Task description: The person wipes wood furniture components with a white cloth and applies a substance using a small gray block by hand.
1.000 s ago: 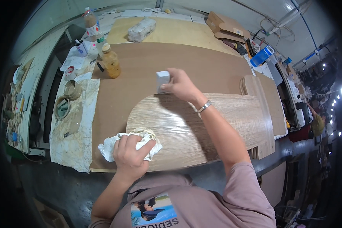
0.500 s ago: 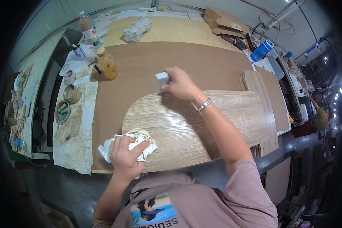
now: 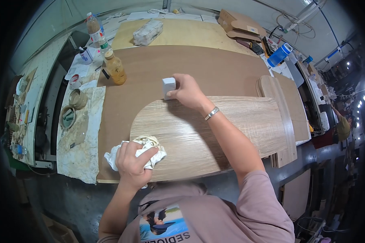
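One wood-grain board (image 3: 215, 129) lies on the brown-topped desk (image 3: 215, 65), where the left hand (image 3: 133, 163) clutches a crumpled white cloth (image 3: 155, 154) over the board's left edge and the right hand (image 3: 186, 93) grips a pale block (image 3: 168, 85) at its far edge.

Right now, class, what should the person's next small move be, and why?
Perhaps guide the pale block slightly left along the wood-grain panel: the right hand holds it at the far edge, near the rounded corner, while the left hand grips a white cloth at the left end.
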Demonstrator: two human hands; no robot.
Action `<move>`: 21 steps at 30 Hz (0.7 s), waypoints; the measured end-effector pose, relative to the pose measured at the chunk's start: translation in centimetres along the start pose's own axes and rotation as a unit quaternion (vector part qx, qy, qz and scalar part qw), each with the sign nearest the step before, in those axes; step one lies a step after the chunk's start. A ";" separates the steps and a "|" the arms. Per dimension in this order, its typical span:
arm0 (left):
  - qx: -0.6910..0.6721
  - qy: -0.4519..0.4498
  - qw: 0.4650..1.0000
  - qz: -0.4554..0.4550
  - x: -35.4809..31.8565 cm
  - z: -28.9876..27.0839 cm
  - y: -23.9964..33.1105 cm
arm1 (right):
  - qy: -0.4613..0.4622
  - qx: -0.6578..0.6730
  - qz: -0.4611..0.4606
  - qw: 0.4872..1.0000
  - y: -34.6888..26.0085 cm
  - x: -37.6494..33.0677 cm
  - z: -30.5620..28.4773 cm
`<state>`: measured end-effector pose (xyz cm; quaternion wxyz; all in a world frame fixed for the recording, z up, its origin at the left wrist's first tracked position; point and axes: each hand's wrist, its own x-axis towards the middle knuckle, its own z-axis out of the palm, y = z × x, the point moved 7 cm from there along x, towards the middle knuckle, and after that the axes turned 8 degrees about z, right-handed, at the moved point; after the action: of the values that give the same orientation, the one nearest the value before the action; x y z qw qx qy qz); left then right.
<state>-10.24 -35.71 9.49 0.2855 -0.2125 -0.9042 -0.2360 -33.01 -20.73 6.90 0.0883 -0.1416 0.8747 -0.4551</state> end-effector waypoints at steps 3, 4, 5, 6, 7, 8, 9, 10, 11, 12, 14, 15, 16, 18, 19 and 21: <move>0.005 -0.003 1.000 0.002 -0.2 -0.5 -0.2 | 0.046 -0.016 0.051 0.997 -0.2 -0.5 -1.3; 0.005 -0.003 1.000 0.001 -0.2 -0.4 -0.1 | 0.042 0.044 0.047 0.997 0.2 -0.5 -1.4; 0.005 -0.003 1.000 0.000 -0.1 -0.3 0.0 | 0.044 0.041 0.047 0.997 0.5 -0.5 -1.2; 0.002 -0.001 1.000 0.001 0.0 -0.2 0.0 | 0.045 0.017 0.024 0.999 0.4 -0.5 -0.7; -0.004 -0.004 1.000 -0.002 -0.1 -0.2 -0.2 | 0.044 -0.006 0.001 0.999 -0.2 -0.6 -0.2; -0.011 -0.007 1.000 -0.006 -0.2 -0.2 -0.3 | 0.066 -0.012 0.022 0.997 -0.3 -0.8 -0.7; -0.012 -0.007 1.000 -0.006 -0.2 -0.2 -0.2 | 0.066 -0.013 0.023 0.997 -0.1 -1.0 -0.8; -0.011 -0.006 1.000 -0.005 -0.1 -0.2 -0.2 | 0.086 -0.013 0.028 0.996 0.1 -1.1 -1.4; -0.010 -0.005 1.000 -0.003 -0.1 -0.3 -0.1 | 0.106 -0.013 0.033 0.994 0.1 -1.2 -1.9; -0.009 -0.004 1.000 -0.004 -0.1 -0.4 -0.2 | 0.094 0.018 0.034 0.995 0.1 -1.4 -1.6; -0.009 -0.006 1.000 -0.004 -0.2 -0.4 -0.3 | 0.081 0.000 0.008 0.997 -0.6 -1.8 -0.7; -0.009 -0.005 1.000 -0.005 -0.2 -0.3 -0.2 | 0.068 -0.016 -0.018 0.997 -1.1 -1.8 -0.2; -0.010 0.003 1.000 -0.005 -0.1 -0.4 -0.2 | 0.078 0.008 -0.003 0.997 -0.8 -1.6 -0.4; -0.011 0.012 1.000 -0.005 -0.1 -0.5 -0.2 | 0.093 -0.013 0.016 0.995 -0.2 -1.5 -1.5; -0.011 0.012 1.000 -0.004 -0.1 -0.5 -0.1 | 0.106 -0.033 0.034 0.993 0.0 -1.5 -2.1; -0.012 0.013 1.000 -0.002 0.0 -0.3 -0.1 | 0.100 0.033 0.030 0.994 0.6 -1.1 -1.7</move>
<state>-10.16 -35.98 9.70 0.2944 -0.2106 -0.8979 -0.2505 -32.54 -18.69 7.37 0.0185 -0.0660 0.8675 -0.4927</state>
